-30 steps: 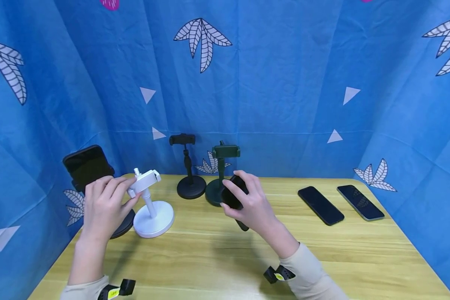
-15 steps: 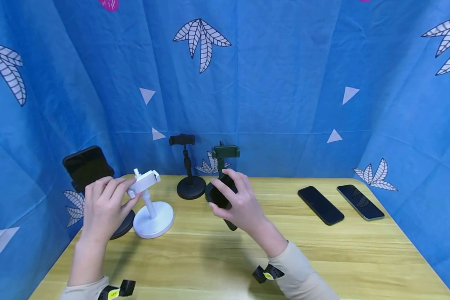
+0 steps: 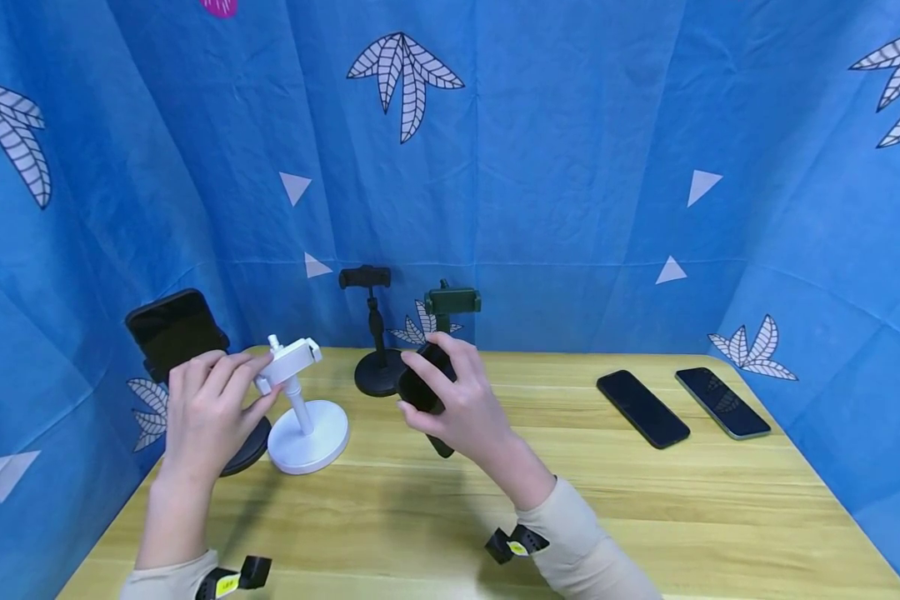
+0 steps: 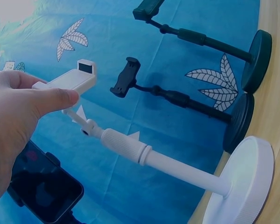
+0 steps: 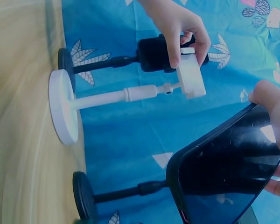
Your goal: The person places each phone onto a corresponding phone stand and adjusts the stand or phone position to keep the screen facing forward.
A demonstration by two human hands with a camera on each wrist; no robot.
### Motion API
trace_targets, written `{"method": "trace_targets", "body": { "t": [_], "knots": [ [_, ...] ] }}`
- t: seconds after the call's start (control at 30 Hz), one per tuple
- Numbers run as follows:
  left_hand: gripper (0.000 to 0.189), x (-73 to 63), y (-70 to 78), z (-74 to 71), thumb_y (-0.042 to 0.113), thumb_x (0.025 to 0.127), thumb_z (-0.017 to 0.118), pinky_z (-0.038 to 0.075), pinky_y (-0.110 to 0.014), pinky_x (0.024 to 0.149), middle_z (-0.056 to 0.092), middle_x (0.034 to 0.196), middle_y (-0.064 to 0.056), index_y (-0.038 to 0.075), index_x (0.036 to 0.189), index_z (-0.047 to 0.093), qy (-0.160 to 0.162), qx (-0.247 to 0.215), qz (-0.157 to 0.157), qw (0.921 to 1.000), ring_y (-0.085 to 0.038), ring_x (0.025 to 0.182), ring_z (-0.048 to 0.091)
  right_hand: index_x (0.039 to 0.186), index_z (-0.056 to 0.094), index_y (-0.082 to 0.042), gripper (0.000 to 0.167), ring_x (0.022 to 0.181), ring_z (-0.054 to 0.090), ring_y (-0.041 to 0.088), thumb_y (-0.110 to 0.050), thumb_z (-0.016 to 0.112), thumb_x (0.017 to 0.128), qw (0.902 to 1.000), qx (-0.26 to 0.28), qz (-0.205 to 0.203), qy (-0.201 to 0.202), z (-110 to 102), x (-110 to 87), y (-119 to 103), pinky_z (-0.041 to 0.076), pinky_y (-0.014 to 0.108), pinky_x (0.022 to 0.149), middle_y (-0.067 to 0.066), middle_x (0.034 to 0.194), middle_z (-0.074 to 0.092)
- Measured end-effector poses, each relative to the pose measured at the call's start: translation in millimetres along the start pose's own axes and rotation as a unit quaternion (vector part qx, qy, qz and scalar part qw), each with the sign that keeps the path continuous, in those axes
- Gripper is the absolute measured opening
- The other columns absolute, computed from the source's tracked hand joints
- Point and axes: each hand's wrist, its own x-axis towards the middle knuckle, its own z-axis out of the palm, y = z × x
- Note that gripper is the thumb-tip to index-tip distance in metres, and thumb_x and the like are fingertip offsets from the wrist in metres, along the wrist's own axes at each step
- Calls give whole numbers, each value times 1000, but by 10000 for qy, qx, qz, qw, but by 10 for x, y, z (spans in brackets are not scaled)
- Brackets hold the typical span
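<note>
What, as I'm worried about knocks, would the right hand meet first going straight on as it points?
Probably the rear black phone stand, ahead and left in the head view; depth is unclear, so the right hand might miss it.

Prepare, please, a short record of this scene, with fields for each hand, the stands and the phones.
Left hand: grips the clamp of the white stand
Right hand: holds a raised phone, apart from the white stand
Mounted phone: in a dark stand, partly hidden behind the left hand
Stands without phone: white stand, black stand, green stand
Loose phones: black phone and pale-edged phone, flat on the table's right side
Table: wood-patterned
Background: blue curtain
</note>
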Motion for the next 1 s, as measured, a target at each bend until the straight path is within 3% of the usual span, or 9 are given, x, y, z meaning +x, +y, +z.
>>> {"method": "trace_targets", "body": {
  "t": [1.0],
  "knots": [
    [65,-11,-58,-67,60,97,40,36,-52,77,68,101,-19,3,109,70,50,-12,100,9999,-39,96,52,121,64,-10,52,121,51,32,-32,79,76,9992,321,-58,251,151,240,-166,50,49,95,21,130,52]
  ]
}}
